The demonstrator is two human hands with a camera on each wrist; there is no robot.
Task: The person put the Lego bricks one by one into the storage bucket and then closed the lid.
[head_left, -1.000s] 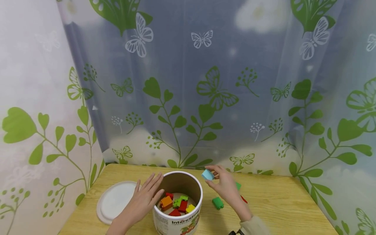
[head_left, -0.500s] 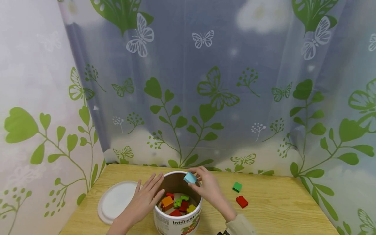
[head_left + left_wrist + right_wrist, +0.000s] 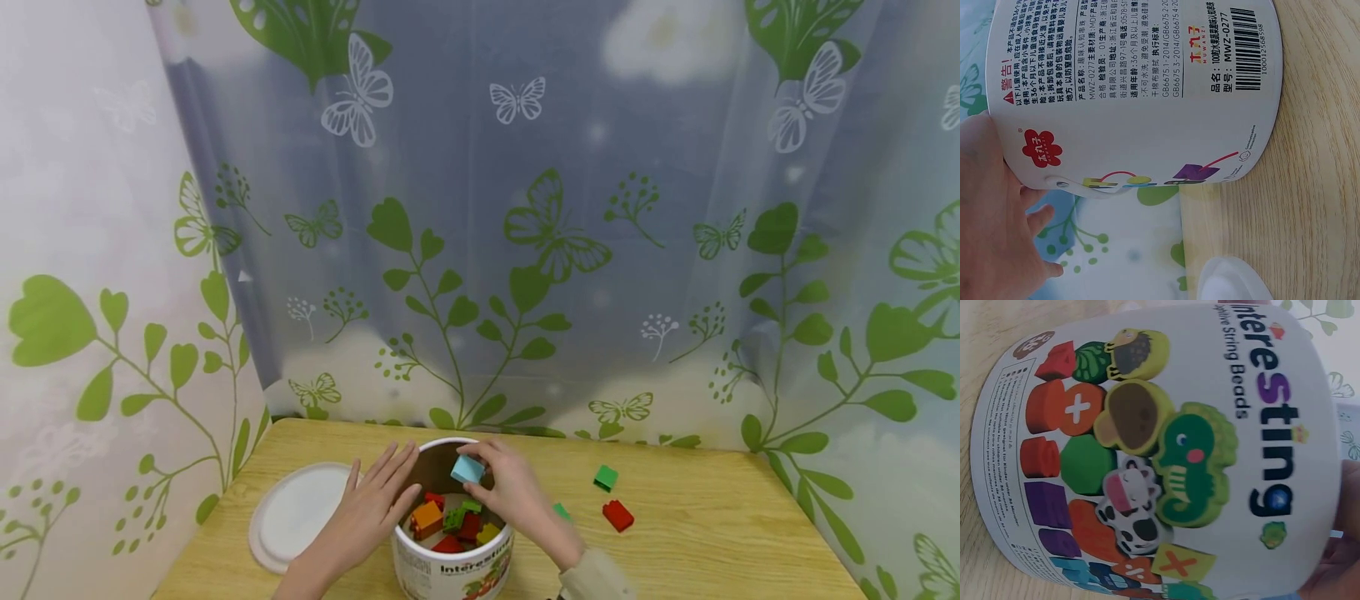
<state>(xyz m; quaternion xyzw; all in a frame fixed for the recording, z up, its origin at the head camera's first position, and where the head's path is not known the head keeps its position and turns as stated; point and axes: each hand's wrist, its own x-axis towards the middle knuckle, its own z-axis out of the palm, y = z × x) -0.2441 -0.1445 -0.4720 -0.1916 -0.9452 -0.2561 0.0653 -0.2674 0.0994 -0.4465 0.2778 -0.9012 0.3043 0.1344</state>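
Observation:
A light blue block [image 3: 467, 469] is pinched between the thumb and fingers of my right hand [image 3: 510, 492], over the mouth of a round white tub [image 3: 402, 546]. Several bricks lie on the tub's floor, among them an orange brick [image 3: 427, 520], a yellow brick [image 3: 487, 533] and a red brick [image 3: 448, 544]. My left hand [image 3: 367, 504] rests on the tub's left rim with its fingers straight. The left wrist view has the tub's printed side [image 3: 1135, 125] beside that hand [image 3: 997, 219]. In the right wrist view the printed tub wall [image 3: 1147, 456] hides most of the right hand.
A white lid [image 3: 300, 512] lies on the wooden table [image 3: 712, 525] left of the tub. To the right are a green brick [image 3: 605, 477] and a red brick [image 3: 618, 515]. Another green brick [image 3: 562, 511] is partly hidden by the right forearm. A patterned curtain hangs behind.
My right hand has carried the light blue block leftward and down, from right of the tub to inside its mouth. The left hand has stayed at the rim.

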